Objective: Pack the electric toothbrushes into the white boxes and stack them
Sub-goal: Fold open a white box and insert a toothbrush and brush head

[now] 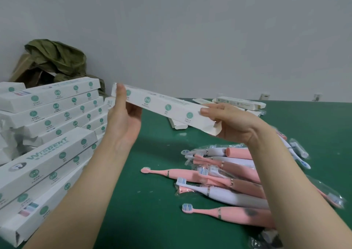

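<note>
1. While the pile of electric toothbrushes (228, 182) lies on the green table (152, 220) at five o'clock, the held white box (165, 107) hangs in the air mid-view, slanting from ten o'clock down to three o'clock.
2. The left hand (122, 119) grasps the box's ten o'clock end, thumb over the printed face and the other fingers hidden behind it. The right hand (236, 128) grasps the three o'clock end, thumb pressed on the face and fingers underneath.
3. The end flap (215, 129) by the right hand stands open, showing bare cardboard. I cannot tell whether a toothbrush is inside.
4. Judging by that, the step in hand is filling or closing this box. If it is full, the next move calls for tucking the flap shut. If not, the right hand must let go and fetch a brush from five o'clock. The box then goes square onto the stacked boxes (49, 104) at nine o'clock.
5. The near box (45, 163) at eight o'clock reads what looks like "WISDENT" in green capitals. Round green icons run along each box face, and their small captions are too fine to read.
</note>
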A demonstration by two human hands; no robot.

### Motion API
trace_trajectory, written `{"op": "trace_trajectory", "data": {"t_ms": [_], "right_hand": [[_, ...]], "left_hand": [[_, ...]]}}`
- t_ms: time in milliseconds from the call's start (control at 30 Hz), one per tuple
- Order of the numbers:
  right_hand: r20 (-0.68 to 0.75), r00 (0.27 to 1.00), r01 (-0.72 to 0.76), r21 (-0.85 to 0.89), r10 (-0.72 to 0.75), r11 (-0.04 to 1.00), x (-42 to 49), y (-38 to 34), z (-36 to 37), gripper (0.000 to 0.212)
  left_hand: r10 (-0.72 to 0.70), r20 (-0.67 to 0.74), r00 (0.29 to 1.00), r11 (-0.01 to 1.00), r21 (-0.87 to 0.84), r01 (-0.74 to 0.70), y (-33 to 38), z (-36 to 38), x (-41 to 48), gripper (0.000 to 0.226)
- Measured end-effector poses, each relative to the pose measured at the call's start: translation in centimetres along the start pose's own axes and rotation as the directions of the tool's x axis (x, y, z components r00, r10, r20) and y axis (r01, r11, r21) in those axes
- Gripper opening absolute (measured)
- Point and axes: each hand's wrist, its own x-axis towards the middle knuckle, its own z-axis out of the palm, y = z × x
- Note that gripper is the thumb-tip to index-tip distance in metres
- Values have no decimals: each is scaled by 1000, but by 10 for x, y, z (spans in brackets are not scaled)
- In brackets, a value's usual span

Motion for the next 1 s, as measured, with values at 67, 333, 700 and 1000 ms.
{"op": "trace_trajectory", "data": {"t_ms": [67,333,700,1000], "right_hand": [[-83,996,-21,-26,18,999,2,-1,-2,10],[-183,969,69,-455,-169,888,2,-1,12,21],[-272,939,191,-104,-212,976,7,4,22,9],[-302,921,199,-180,-246,963,9,8,30,4]], "left_hand": [[-22,-52,998,965,260,35,-3,-5,4,17],[-114,708,697,23,704,-710,-15,7,-31,87],[-190,776,601,-148,583,-799,-21,5,-33,23],[118,717,687,18,690,-724,-32,12,-39,24]]}}
